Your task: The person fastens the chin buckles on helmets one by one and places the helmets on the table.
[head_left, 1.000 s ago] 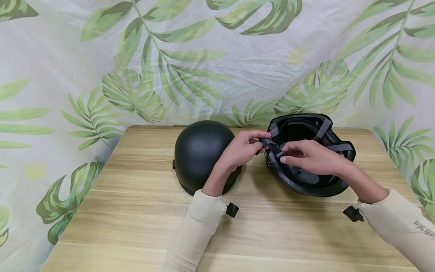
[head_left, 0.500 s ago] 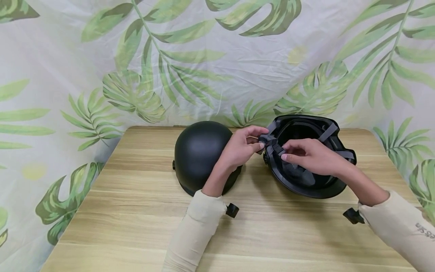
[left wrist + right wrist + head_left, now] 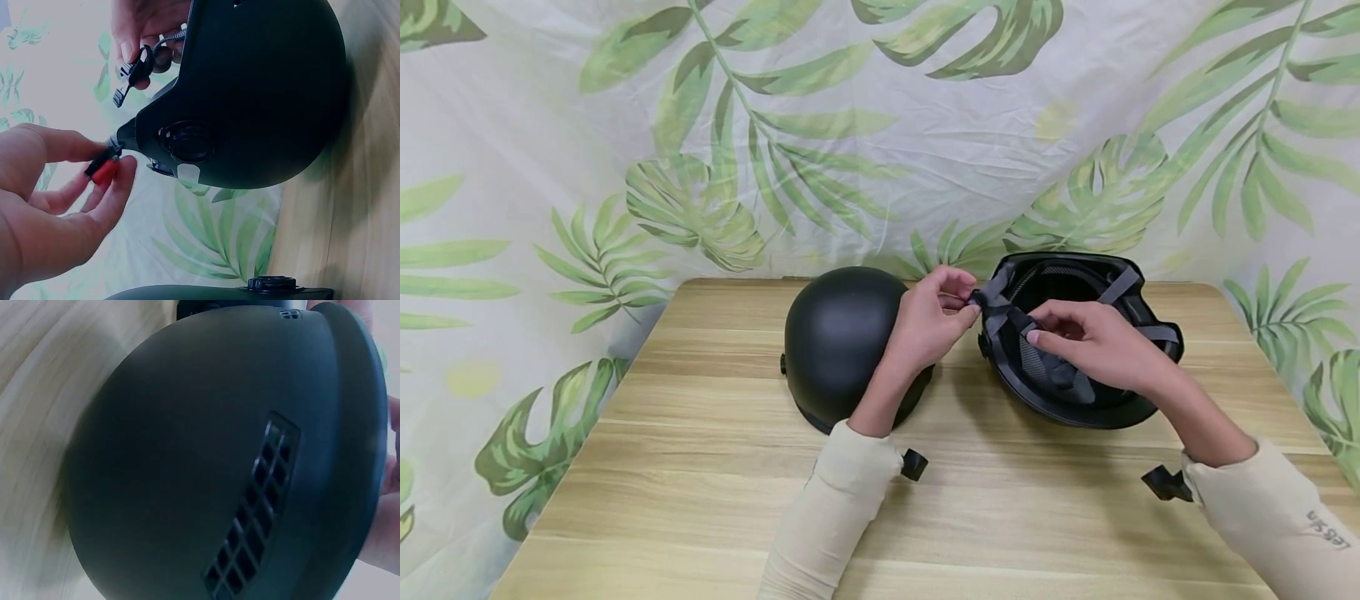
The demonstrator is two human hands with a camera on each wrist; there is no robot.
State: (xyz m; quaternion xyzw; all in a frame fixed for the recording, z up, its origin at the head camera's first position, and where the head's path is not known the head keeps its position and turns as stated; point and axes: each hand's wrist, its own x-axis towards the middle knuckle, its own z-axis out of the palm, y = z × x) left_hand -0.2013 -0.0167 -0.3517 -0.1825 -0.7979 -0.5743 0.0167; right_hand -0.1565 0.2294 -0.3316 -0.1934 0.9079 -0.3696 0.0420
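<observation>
An upturned black helmet [image 3: 1093, 412] lies with its lining and grey straps [image 3: 1120, 286] facing up. At its left rim my left hand [image 3: 917, 325] pinches a black buckle end with a red part [image 3: 105, 171] between thumb and fingers, close-up in the left wrist view. My right hand [image 3: 1093, 342] is over the opening, its thumb and fingers gripping the strap by a black pronged buckle end [image 3: 132, 74]. The two buckle ends are apart in that view. In the right wrist view the helmet shell [image 3: 187, 456] hides most of the right hand.
A second black helmet [image 3: 842, 342] stands dome up just left, partly behind my left forearm. Both rest on a wooden table [image 3: 700, 500]. A leaf-print cloth [image 3: 820, 150] hangs behind the table's far edge. Black wrist mounts [image 3: 913, 464] stick out at both sleeves.
Both hands stay at the strap and have drawn slightly apart. My left hand has shifted a little up and left. The upturned helmet has moved slightly; the other helmet has not.
</observation>
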